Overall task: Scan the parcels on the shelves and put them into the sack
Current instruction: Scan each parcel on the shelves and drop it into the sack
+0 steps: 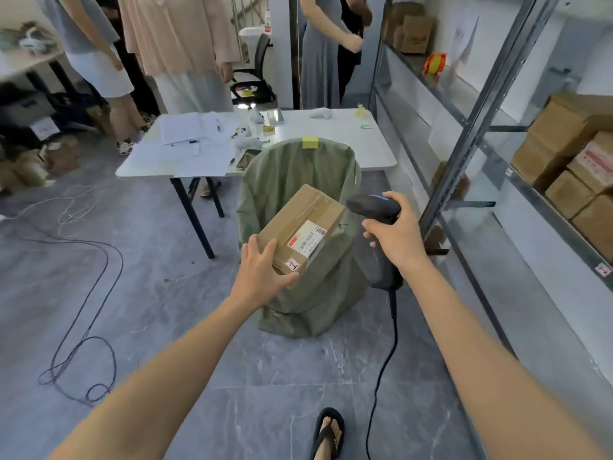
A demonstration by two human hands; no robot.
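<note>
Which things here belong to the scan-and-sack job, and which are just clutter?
Job: parcel in left hand; scanner in right hand; green sack; shelved boxes.
Lying about: papers and phone on white table; loose cable on floor.

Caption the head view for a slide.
Left hand holds a labelled parcel over the green sack; right hand grips the barcode scanner.

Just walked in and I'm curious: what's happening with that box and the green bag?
A person is scanning parcels. Their left hand holds a taped cardboard parcel, label up, above the open green sack. Their right hand grips a corded barcode scanner pointed toward it. More boxes sit on the shelves at right.
</note>
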